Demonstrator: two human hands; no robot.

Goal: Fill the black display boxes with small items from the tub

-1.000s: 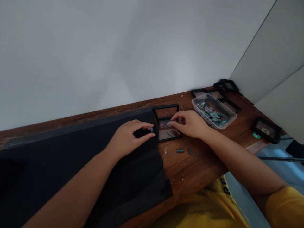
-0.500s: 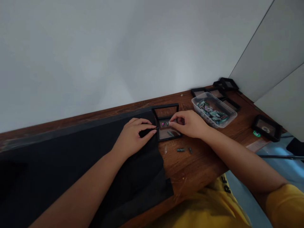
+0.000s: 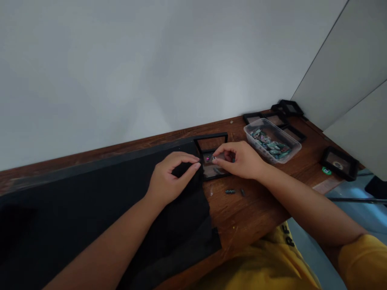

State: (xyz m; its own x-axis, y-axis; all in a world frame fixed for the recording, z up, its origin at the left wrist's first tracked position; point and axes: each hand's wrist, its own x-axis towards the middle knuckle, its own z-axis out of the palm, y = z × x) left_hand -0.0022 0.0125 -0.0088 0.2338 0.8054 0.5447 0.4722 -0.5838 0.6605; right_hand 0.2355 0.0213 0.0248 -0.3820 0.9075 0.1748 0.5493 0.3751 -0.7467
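Note:
A black-framed case (image 3: 211,135) stands open, its clear film panels facing up, with small shiny pieces (image 3: 208,159) on the film. My left hand (image 3: 173,175) is at the case's left edge, thumb and forefinger tips close together at the frame. Over the film my right hand (image 3: 242,159) pinches at a small shiny piece; fingers hide part of it. Two small dark greenish pieces (image 3: 230,192) lie on the wood in front of the case.
A clear plastic tub (image 3: 294,152) of wrapped greenish pieces stands to the right. More black frames (image 3: 292,106) lie behind it, and another (image 3: 340,163) sits at the right edge. Black cloth (image 3: 99,209) covers the left of the wooden table (image 3: 254,209).
My left hand's fingers have bunched closer, thumb and forefinger nearer each other. My right fingertips have shifted slightly left over the small shiny pieces.

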